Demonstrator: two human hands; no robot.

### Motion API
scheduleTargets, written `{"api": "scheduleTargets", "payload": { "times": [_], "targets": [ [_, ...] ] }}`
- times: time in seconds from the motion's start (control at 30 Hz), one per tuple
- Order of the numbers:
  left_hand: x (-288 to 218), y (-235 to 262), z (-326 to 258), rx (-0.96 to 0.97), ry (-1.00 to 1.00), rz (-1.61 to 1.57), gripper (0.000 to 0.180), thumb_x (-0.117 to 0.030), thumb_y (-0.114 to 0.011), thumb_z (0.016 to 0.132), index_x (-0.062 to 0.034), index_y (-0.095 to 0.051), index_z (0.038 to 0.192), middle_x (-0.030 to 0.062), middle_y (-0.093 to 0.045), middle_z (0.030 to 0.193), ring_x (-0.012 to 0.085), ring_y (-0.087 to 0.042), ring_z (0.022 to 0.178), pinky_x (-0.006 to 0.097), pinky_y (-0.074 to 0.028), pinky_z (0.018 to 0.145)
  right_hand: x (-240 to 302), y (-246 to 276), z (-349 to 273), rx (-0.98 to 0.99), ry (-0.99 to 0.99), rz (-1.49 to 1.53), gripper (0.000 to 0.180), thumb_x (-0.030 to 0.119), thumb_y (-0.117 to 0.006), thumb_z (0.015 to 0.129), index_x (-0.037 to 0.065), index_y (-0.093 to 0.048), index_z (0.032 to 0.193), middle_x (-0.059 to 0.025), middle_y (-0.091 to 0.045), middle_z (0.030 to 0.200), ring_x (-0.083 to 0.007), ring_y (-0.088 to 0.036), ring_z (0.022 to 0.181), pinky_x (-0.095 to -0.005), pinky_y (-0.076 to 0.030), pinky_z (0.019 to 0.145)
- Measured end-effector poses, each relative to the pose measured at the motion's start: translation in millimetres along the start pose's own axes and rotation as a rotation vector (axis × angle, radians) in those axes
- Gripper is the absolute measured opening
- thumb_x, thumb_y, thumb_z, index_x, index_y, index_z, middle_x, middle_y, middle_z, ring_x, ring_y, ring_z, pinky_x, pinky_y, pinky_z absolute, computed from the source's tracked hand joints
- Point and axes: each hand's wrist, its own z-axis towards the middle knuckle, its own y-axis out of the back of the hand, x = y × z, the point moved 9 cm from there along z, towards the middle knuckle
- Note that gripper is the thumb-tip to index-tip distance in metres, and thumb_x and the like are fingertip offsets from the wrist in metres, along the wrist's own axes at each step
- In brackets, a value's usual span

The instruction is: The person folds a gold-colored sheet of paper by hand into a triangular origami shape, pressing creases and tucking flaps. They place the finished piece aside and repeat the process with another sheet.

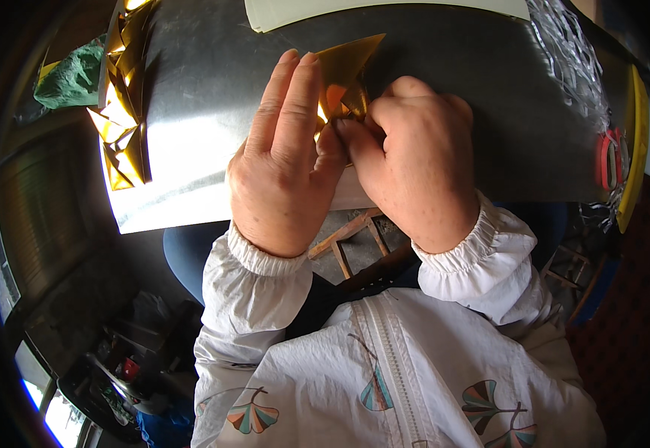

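A sheet of shiny gold foil paper point(352, 61), partly folded with a pointed corner facing away from me, is between my hands at the table's near side. My left hand point(280, 168) holds its left side, two fingers stretched along it and the thumb pressed in near the middle. My right hand point(423, 153) is closed with curled fingers, its thumb and forefinger pinching the paper close to the left thumb. The paper's lower part is hidden behind both hands.
Folded gold foil pieces point(122, 123) lie in a row at the dark table's point(198, 82) left edge, beside a green crumpled bundle point(75, 78). Pale sheets point(385, 10) lie at the far edge. Silver strands point(570, 60) and a red-rimmed object point(607, 160) are at right.
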Motion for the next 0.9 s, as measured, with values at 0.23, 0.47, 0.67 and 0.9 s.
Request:
{"api": "scheduleTargets", "payload": {
  "times": [0.23,0.47,0.67,0.9],
  "targets": [
    [3,-2,-8,0.143,-0.088,0.033,0.064,-0.007,-0.069,0.083,-0.0071,-0.046,0.143,0.0154,-0.055,0.139,0.0333,-0.059,0.12,0.044,-0.051,0.095,-4,-6,-4,0.019,-0.037,0.013,0.022,0.02,-0.072,0.077,0.005,-0.066,0.063,-0.0073,-0.061,0.066,-0.0254,-0.06,0.065,-0.0423,-0.04,0.075],
    [11,-7,-26,0.281,-0.094,0.131,0.075,-0.031,-0.072,0.087,-0.0083,-0.038,0.149,0.0088,-0.058,0.138,0.0279,-0.042,0.139,0.052,-0.022,0.117,-12,-5,-9,0.04,0.007,0.136,0.026,0.024,-0.072,0.083,0.004,-0.065,0.069,-0.0069,-0.064,0.073,-0.0241,-0.062,0.072,-0.0413,-0.04,0.079],
    [10,-7,-26,0.262,-0.083,0.152,0.072,-0.026,-0.071,0.087,-0.0076,-0.039,0.148,0.0095,-0.06,0.135,0.0277,-0.045,0.138,0.052,-0.026,0.115,-16,4,-15,0.067,0.068,0.355,0.016,0.014,-0.072,0.081,0.003,-0.063,0.074,-0.0095,-0.065,0.081,-0.0268,-0.063,0.076,-0.0402,-0.044,0.078],
    [10,-7,-25,0.264,-0.077,0.138,0.071,-0.023,-0.07,0.088,-0.0051,-0.038,0.148,0.009,-0.059,0.136,0.0268,-0.045,0.138,0.051,-0.027,0.114,-18,-2,-15,0.043,-0.012,0.254,0.015,0.01,-0.071,0.078,0.002,-0.06,0.071,-0.0109,-0.063,0.081,-0.0289,-0.06,0.072,-0.0409,-0.045,0.074]
  ]
}}
